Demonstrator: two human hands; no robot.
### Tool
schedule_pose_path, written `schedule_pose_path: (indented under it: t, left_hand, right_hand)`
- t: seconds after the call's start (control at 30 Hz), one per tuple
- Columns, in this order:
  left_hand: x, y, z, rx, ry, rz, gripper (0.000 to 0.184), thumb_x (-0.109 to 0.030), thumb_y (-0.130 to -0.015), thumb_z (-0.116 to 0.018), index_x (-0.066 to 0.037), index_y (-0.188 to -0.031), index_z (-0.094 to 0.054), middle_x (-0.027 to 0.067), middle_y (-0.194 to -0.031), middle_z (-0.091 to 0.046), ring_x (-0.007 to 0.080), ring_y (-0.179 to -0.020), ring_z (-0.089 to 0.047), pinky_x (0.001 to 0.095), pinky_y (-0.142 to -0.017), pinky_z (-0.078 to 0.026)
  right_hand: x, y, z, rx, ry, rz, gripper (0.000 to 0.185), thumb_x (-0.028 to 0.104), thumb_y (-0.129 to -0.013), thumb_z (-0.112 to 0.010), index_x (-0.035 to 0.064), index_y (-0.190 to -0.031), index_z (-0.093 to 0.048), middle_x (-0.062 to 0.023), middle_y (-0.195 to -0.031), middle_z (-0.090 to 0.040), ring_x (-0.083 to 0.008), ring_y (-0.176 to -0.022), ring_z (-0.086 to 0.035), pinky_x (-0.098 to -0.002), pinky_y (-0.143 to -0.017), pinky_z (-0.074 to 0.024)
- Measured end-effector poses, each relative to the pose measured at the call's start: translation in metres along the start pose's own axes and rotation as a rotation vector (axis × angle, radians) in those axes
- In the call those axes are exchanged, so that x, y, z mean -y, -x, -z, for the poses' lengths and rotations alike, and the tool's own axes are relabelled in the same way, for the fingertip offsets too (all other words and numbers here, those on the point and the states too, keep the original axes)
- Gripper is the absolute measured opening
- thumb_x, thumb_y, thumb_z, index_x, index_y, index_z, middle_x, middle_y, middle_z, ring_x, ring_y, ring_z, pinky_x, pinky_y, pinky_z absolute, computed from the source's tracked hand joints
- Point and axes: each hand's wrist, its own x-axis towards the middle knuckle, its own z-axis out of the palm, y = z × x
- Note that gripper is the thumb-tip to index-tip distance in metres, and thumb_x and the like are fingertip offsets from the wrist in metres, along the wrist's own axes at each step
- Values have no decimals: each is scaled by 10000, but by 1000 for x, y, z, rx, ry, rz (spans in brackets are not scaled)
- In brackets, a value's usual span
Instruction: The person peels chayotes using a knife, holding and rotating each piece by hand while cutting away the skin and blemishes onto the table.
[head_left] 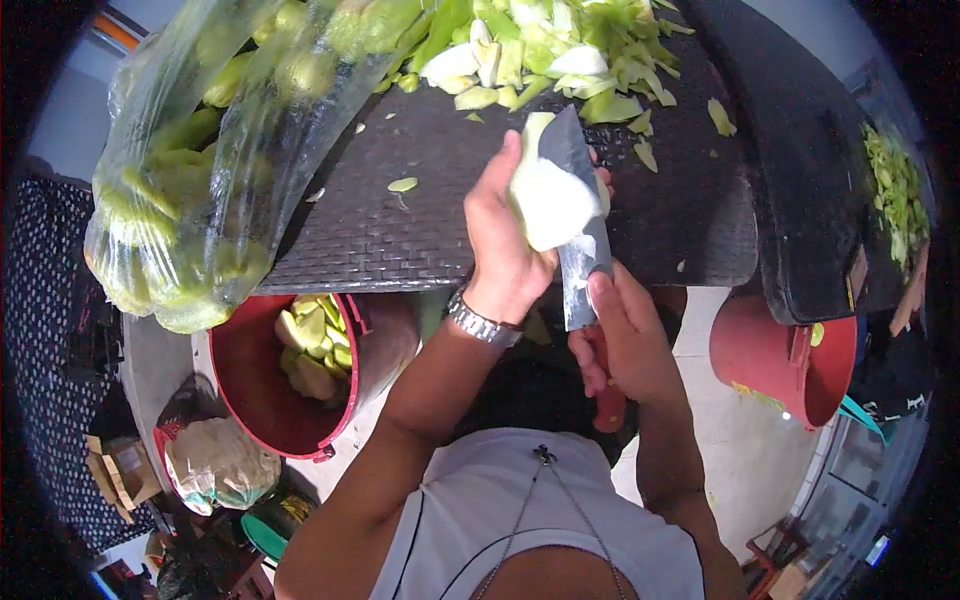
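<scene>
My left hand (pixel 502 235), with a metal watch at the wrist, is wrapped round a piece of pale green fruit (pixel 552 205) that looks like chayote. Its white cut face is turned up towards me. My right hand (pixel 622 335) grips a broad-bladed knife (pixel 578 270) by its red handle, thumb on the blade. The blade points away from me and lies along the right side of the fruit; I cannot tell how deep it sits. Beyond both hands, a heap of green and white cut pieces (pixel 560 60) covers the far part of the dark woven table (pixel 400 235).
A clear plastic bag (pixel 230 170) of whole green fruit hangs over the table's left edge. Below stands a red bucket (pixel 235 375) with larger pieces inside. Another red bucket (pixel 750 350) is at the right. Green strips (pixel 895 190) lie on a dark surface far right.
</scene>
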Motion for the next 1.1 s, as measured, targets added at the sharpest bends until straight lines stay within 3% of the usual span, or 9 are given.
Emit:
schedule_pose_path:
  t: [0.13,0.2,0.23,0.33,0.4,0.47,0.5,0.83,1.1]
  left_hand:
    - [11,8,-3,-36,-4,-8,570,-464,-1053,-455,57,-1243,-586,201,-1068,-695,347,-941,-701,459,-858,-581]
    - [6,1,8,51,40,-42,574,-447,-1043,-451,62,-1285,-561,225,-1125,-683,372,-998,-685,462,-898,-563]
    - [-2,-2,3,-48,62,-85,564,-446,-1043,-450,49,-1290,-564,223,-1144,-681,362,-1013,-686,461,-907,-561]
    - [-29,-10,2,-77,57,-273,597,-468,-1036,-456,51,-1312,-560,217,-1186,-677,335,-1105,-668,448,-1029,-512]
    - [-39,-9,3,125,199,-239,636,-545,-1017,-468,-8,-1343,-567,232,-1291,-628,409,-1228,-591,577,-1112,-430]
    - [-41,-7,1,372,257,-151,653,-590,-1002,-475,-46,-1348,-575,238,-1341,-597,458,-1269,-547,661,-1117,-392]
    - [-39,-9,3,328,282,-132,669,-642,-978,-486,-83,-1332,-589,245,-1383,-560,509,-1309,-487,742,-1106,-340]
    - [-26,-10,7,323,190,-121,690,-662,-987,-462,-25,-1202,-618,255,-1140,-674,479,-1102,-628,646,-993,-476]
    - [-14,-5,7,313,211,-148,693,-650,-1006,-426,-5,-1177,-610,252,-1125,-672,470,-1068,-630,603,-957,-491]
  right_hand:
    - [9,-10,1,-11,-37,18,297,330,-1134,-344,69,-1146,-487,-24,-591,-496,-108,-381,-430,-270,-361,-399]
    - [8,-8,1,5,-73,0,321,350,-1120,-393,70,-1223,-512,-23,-622,-515,-91,-400,-443,-251,-382,-419]
    - [8,-6,0,16,-92,-13,342,360,-1113,-417,71,-1262,-524,-22,-637,-524,-83,-409,-449,-241,-393,-429]
    - [5,8,-1,-213,253,21,403,395,-1061,-541,46,-1265,-532,-68,-674,-620,-178,-520,-604,-331,-491,-482]
    - [1,3,5,-286,536,402,490,431,-1012,-618,50,-1307,-533,-112,-720,-661,-243,-603,-666,-370,-563,-517]
    - [2,-1,5,-323,697,583,551,461,-970,-676,53,-1314,-538,-150,-757,-686,-306,-671,-709,-404,-617,-544]
    - [7,-4,3,-324,724,570,564,473,-953,-695,56,-1300,-542,-166,-771,-691,-335,-697,-720,-418,-635,-554]
    - [9,-15,-3,-300,992,569,501,488,-903,-750,53,-968,-510,-133,-634,-644,-400,-627,-702,-481,-534,-536]
    - [0,-30,4,-271,943,582,511,521,-949,-677,40,-993,-507,-185,-663,-652,-443,-664,-694,-521,-551,-537]
